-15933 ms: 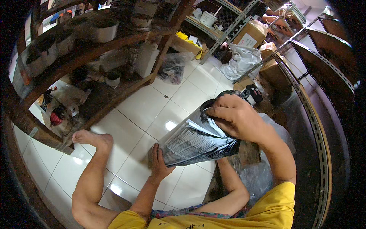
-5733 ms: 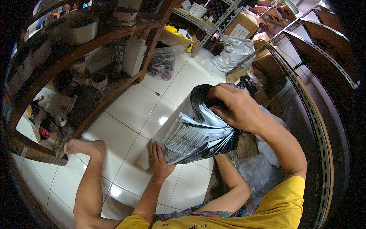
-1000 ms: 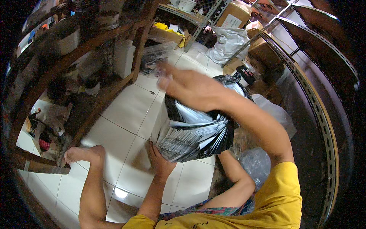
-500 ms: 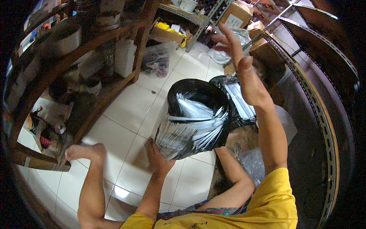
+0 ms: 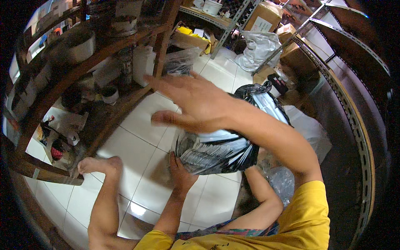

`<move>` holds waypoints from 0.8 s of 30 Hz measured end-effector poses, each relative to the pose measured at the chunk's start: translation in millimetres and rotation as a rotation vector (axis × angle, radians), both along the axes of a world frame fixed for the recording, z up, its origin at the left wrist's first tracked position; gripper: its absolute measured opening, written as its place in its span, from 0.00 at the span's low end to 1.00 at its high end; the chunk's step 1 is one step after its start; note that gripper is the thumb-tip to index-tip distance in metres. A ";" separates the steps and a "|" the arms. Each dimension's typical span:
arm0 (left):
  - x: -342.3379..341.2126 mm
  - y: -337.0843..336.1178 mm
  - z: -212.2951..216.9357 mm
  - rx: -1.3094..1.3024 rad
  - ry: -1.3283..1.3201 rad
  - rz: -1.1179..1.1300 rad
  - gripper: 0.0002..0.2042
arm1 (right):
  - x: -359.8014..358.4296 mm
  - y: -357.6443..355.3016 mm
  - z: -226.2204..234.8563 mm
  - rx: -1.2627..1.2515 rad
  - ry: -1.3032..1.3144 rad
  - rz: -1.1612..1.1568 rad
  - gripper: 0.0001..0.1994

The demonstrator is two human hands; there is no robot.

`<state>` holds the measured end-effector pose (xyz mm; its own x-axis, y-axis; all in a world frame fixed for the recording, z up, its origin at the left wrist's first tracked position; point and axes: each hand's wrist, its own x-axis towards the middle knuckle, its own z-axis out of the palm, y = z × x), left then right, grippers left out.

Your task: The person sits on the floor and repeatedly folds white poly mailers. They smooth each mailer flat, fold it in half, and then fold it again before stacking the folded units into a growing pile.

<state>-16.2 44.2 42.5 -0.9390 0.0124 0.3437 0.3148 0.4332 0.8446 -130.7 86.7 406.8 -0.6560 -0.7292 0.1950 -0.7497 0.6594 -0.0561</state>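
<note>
So the right hand (image 5: 193, 104) is spread wide, fingers stretched out toward the left and thumb sticking well away from them, with nothing in its grip. It's a bit blurry, and it's over the top of the bundle; can't tell from this angle whether the palm touches it. The left hand (image 5: 183, 173) is curled around the bundle's lower left corner and has hold of it from below, though some of its grip is hidden underneath.

The bundle (image 5: 216, 156) itself is a thick stack of thin, floppy plastic-looking sheets, black and whitish. The edges facing the person fan out in lots of layers, greyish on the left, with black and white ones splaying toward the right. Its upper part is mostly hidden by the right hand and forearm. It's in front of the person, above the white tiled floor (image 5: 133, 152).

Just beyond the right forearm there's another black-and-white pile (image 5: 266, 102) that looks similar. Crumpled clear plastic (image 5: 281, 183) sits by the bent right leg (image 5: 262, 196). Further out, a dark wooden shelf (image 5: 110, 129) runs along the left and a metal rack (image 5: 361, 146) curves up the right.
</note>
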 end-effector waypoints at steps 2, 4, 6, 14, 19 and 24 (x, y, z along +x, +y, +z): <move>-2.2 3.5 -6.7 -0.009 -0.035 0.021 0.60 | -23.6 -4.5 10.8 -0.142 0.134 0.028 0.39; -2.6 4.7 -20.1 0.045 -0.019 0.050 0.60 | -19.3 -13.3 44.2 -0.278 0.032 0.110 0.41; -6.3 4.4 -27.2 0.055 -0.031 0.044 0.60 | -8.4 6.5 -1.4 -0.041 -0.088 -0.064 0.36; -6.6 -1.9 -6.8 -0.016 -0.047 0.044 0.59 | 28.7 67.5 21.9 0.057 0.005 -0.194 0.37; -1.9 -3.4 6.6 -0.002 0.027 0.045 0.57 | 30.8 68.1 25.3 -0.008 0.076 -0.181 0.41; 4.1 8.2 -5.5 0.017 0.008 0.017 0.56 | 19.1 73.8 49.1 -0.205 0.061 -0.226 0.39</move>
